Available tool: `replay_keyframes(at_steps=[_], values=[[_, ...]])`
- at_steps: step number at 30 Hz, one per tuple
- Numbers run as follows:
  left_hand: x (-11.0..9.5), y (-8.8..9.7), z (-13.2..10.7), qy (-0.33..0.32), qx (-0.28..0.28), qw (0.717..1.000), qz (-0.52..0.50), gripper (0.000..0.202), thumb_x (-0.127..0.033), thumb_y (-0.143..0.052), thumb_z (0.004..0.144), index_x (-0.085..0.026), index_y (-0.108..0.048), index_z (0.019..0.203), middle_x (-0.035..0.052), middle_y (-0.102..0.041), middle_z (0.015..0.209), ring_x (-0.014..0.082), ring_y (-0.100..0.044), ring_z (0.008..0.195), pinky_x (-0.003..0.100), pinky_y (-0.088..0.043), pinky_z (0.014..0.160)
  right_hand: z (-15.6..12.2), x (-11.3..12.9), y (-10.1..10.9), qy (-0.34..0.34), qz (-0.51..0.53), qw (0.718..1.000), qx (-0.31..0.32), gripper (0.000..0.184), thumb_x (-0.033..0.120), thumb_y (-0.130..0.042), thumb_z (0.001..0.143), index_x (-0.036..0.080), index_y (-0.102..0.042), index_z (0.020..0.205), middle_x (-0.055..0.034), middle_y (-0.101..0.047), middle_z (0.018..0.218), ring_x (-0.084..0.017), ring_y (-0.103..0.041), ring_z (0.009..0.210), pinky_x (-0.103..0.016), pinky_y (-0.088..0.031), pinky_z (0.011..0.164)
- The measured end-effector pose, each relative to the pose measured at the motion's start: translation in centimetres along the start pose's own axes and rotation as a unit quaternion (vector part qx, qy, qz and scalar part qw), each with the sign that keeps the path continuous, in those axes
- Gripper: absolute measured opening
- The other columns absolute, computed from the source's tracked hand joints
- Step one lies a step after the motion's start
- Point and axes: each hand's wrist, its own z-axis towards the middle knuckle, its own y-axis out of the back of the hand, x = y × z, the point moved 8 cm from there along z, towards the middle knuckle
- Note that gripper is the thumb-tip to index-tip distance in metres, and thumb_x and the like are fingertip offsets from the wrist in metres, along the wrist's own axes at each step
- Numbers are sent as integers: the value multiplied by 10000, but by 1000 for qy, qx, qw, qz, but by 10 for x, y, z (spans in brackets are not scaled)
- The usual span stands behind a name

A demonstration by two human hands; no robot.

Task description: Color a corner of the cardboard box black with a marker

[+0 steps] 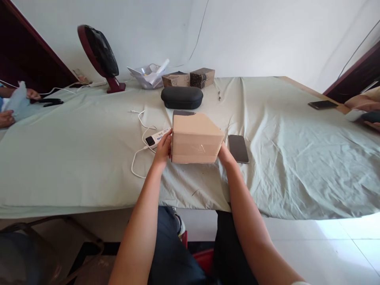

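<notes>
A plain brown cardboard box (196,137) stands on the cloth-covered table (74,158) right in front of me. My left hand (163,149) presses against its left side with the fingers wrapped round the edge. My right hand (226,155) holds its right side, with the fingers mostly hidden behind the box. A dark phone (238,148) lies flat just right of the box. A white device with a cable (156,138) lies just left of it.
Behind the box lie a black oval case (181,97), two small brown boxes (188,78), a clear bag of papers (148,75) and a red-rimmed fan (99,55). Another person's hands (18,107) are at far left. A phone (322,104) lies far right.
</notes>
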Motion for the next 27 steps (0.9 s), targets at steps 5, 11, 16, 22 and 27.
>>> replay_keyframes(at_steps=[5,11,16,22,27], values=[[8,-1,-7,81,23,996,-11,847,-947,-540,814,-254,-732,1262,134,-781,1242,393,-665,1335,519,-620,1017,0,9,-5,-11,1,999,47,749,737,-618,921,376,-575,1576,-32,-756,1335,-240,-764,981,-364,-655,785],[-7,-15,-22,87,55,994,-42,827,-623,-835,748,-238,-586,1436,154,-722,1363,396,-692,1294,530,-615,1050,-1,18,-11,24,-22,997,75,910,812,-623,875,385,-447,1659,-41,-485,1700,-329,-583,1454,-450,-605,1055],[-26,-15,-20,-43,10,999,-31,995,-412,-804,707,-297,-391,1605,121,-606,1521,374,-610,1408,533,-515,1184,6,15,12,38,-83,992,-83,761,783,-590,911,300,-630,1497,-125,-638,1542,-325,-667,1328,-503,-566,1079],[-30,-16,-19,-169,45,984,36,1219,-443,-910,653,-380,-257,1681,96,-359,1715,377,-474,1519,496,-432,1256,2,26,24,86,-124,975,-163,530,655,-627,941,251,-722,1270,-132,-759,1289,-314,-715,1196,-502,-562,1052],[-26,-14,-17,-198,50,977,68,1256,-562,-938,664,-416,-222,1686,89,-258,1762,394,-390,1571,516,-396,1281,0,19,35,6,-353,913,-207,440,335,-573,972,185,-647,1379,-196,-700,1381,-397,-573,1338,-598,-451,1134]])
